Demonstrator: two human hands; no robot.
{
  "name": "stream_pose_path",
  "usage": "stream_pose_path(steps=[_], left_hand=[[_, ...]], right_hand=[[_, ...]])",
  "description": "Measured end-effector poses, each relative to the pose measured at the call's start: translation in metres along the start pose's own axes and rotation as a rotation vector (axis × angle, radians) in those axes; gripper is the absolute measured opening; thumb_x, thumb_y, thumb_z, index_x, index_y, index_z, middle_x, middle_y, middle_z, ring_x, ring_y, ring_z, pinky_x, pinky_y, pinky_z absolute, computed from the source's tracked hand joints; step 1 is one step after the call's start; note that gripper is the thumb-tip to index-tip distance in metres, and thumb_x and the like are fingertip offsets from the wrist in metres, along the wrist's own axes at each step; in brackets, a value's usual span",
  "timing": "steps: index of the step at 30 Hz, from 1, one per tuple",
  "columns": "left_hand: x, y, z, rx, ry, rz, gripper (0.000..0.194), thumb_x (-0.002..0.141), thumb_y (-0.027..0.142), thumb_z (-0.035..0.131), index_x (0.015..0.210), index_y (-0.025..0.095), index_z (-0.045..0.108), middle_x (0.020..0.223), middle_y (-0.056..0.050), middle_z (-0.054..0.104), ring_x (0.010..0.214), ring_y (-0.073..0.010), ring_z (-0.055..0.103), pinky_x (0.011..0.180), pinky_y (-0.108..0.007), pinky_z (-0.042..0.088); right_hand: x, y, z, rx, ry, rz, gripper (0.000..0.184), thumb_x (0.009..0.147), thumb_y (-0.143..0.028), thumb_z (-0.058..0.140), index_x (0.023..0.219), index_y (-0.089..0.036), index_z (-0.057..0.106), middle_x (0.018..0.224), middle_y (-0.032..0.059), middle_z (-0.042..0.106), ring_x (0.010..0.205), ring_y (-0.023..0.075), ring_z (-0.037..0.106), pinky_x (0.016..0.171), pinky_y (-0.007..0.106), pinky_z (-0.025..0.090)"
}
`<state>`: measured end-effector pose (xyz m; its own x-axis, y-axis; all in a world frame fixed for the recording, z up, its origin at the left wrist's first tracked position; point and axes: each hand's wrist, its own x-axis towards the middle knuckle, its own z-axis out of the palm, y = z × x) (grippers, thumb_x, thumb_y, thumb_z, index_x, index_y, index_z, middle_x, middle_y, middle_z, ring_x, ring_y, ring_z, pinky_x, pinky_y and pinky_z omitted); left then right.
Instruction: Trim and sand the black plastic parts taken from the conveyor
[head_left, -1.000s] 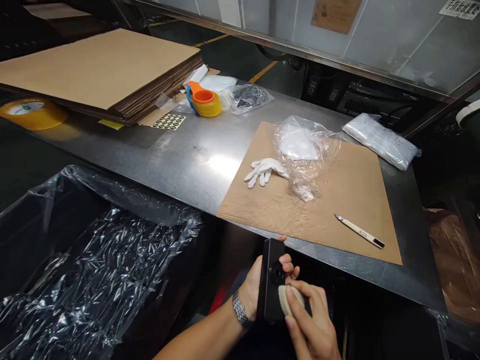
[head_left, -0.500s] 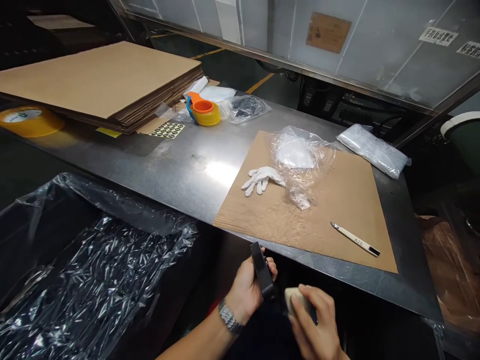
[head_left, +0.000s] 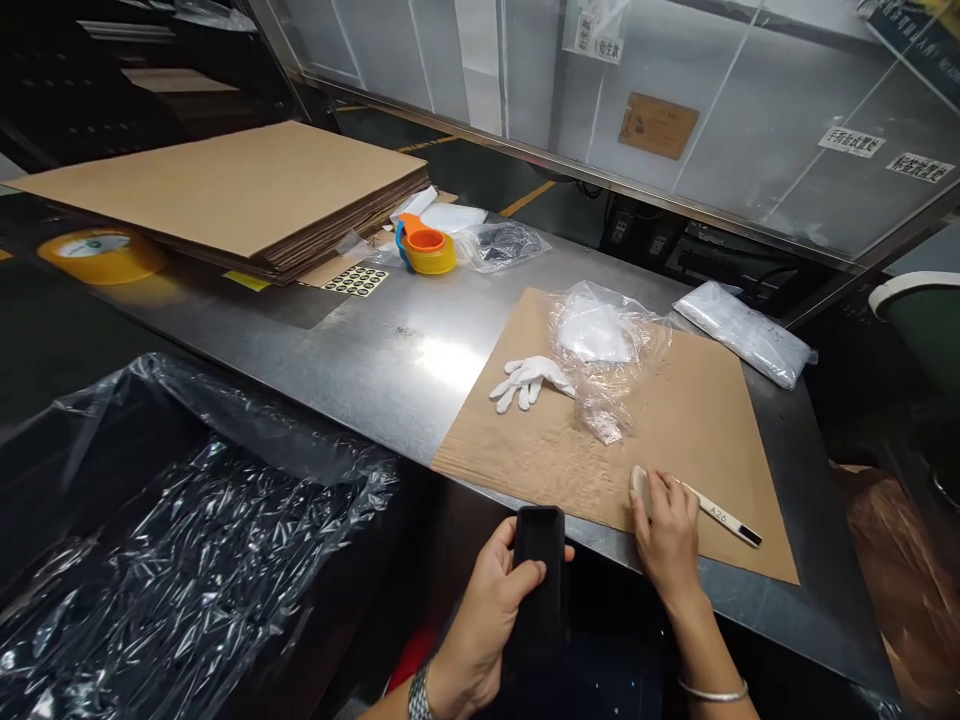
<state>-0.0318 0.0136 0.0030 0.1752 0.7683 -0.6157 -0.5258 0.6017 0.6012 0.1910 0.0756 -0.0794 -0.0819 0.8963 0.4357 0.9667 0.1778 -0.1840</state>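
Observation:
My left hand (head_left: pixel 484 615) is closed around a black rectangular part (head_left: pixel 540 535), a shallow shell with a raised rim, held just off the table's front edge with the thumb on its face. Over the front of the cardboard sheet (head_left: pixel 720 410), my right hand (head_left: pixel 667 530) has its fingers on a small beige block (head_left: pixel 639 484); most of the block is hidden. Beside that hand lies a pale craft knife (head_left: pixel 724 515) marked A26, its tip covered by the fingers. A white glove (head_left: pixel 529 380) and a crumpled clear plastic bag (head_left: pixel 607 350) rest farther back on the cardboard.
On the metal table (head_left: pixel 352 380) are a cardboard stack (head_left: pixel 247 190), a yellow tape roll (head_left: pixel 101 255), a tape dispenser (head_left: pixel 427 250) and a sticker sheet (head_left: pixel 356 280). A white plastic packet (head_left: pixel 742 330) lies back right. A black-lined bin (head_left: pixel 210 560) stands at lower left.
My right hand has moved forward and right with the beige block, from beside the black part to the cardboard. My left hand has turned the black part, so its hollow face shows.

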Motion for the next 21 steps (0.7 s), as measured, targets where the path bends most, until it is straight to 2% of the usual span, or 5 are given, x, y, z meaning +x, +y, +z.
stream_pose_path(steps=[6,10,12,17,21], left_hand=[[0.000,0.002,-0.001,-0.168,-0.069,-0.101,0.034,0.074,0.010,0.054,0.105,0.020,0.048,0.090,-0.006,0.065,0.076,-0.0188,0.063,0.068,-0.035,0.051],[0.001,0.003,0.000,-0.354,-0.099,-0.202,0.024,0.084,0.031,0.051,0.101,0.016,0.054,0.087,-0.008,0.065,0.085,-0.0248,0.064,0.077,-0.044,0.050],[0.003,0.004,0.000,-0.397,-0.133,-0.252,0.041,0.086,0.044,0.043,0.095,0.007,0.059,0.085,-0.013,0.066,0.079,-0.0231,0.064,0.078,-0.040,0.050],[0.007,0.010,-0.003,-0.459,-0.139,-0.243,0.052,0.089,0.047,0.036,0.092,0.003,0.064,0.086,-0.013,0.066,0.071,-0.0169,0.063,0.071,-0.030,0.052],[0.010,0.013,-0.006,-0.460,-0.093,-0.203,0.050,0.088,0.048,0.037,0.091,0.006,0.064,0.081,-0.010,0.067,0.068,-0.0153,0.063,0.070,-0.028,0.052]], right_hand=[[0.001,0.045,-0.016,-0.134,-0.039,0.093,0.034,0.088,-0.028,0.037,0.109,-0.010,0.057,0.103,0.0166,0.056,0.095,0.0282,0.046,0.081,0.045,0.038],[-0.001,0.070,-0.018,-0.168,-0.144,0.091,0.029,0.085,-0.029,0.040,0.099,-0.015,0.061,0.088,0.0122,0.057,0.083,0.0261,0.048,0.070,0.039,0.040],[0.000,0.074,-0.018,-0.177,-0.167,0.102,0.028,0.085,-0.029,0.039,0.095,-0.015,0.061,0.081,0.0113,0.055,0.079,0.0252,0.048,0.069,0.038,0.039],[0.004,0.068,-0.027,-0.168,-0.145,0.238,0.028,0.087,-0.027,0.032,0.079,-0.015,0.056,0.071,0.0112,0.052,0.073,0.0254,0.049,0.066,0.039,0.038],[-0.005,0.022,-0.059,0.051,-0.205,0.389,0.032,0.092,-0.035,0.023,0.085,-0.019,0.049,0.067,0.0049,0.056,0.061,0.0176,0.055,0.056,0.029,0.042]])
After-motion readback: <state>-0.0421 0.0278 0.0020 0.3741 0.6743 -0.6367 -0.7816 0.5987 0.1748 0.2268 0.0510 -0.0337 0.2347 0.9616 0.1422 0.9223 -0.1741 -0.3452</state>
